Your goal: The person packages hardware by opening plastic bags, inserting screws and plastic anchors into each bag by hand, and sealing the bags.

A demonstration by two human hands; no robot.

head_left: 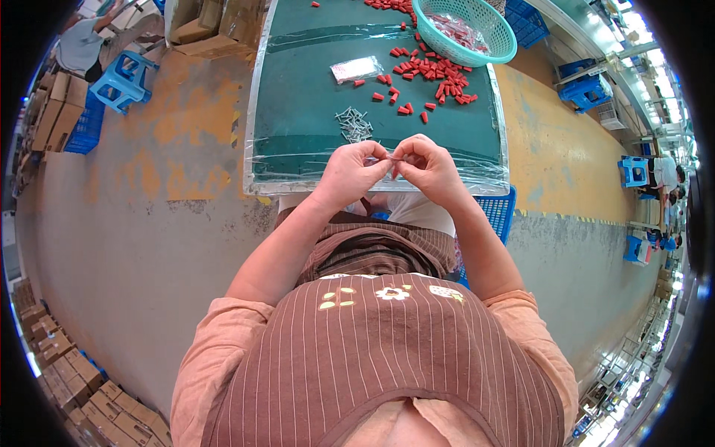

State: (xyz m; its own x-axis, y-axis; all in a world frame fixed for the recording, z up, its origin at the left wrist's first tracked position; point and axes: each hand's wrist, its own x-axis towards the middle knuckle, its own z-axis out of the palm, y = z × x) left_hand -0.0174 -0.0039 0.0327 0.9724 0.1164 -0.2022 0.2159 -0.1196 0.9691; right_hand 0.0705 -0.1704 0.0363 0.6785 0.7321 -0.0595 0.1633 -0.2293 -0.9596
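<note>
Clear little bag (390, 160) pinched between my hands at the green worktop (298, 97) edge.
Left hand (351, 173) and right hand (428, 167) grip it, seemingly filling; screws (354, 124) and red plugs (432, 71) lie beyond.

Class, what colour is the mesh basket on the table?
Teal basket, clearest in the head view.

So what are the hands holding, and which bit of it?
Both hands, left hand and right hand, pinch a small clear plastic bag between their fingertips, at its top edge. What is inside is too small to tell.
</note>
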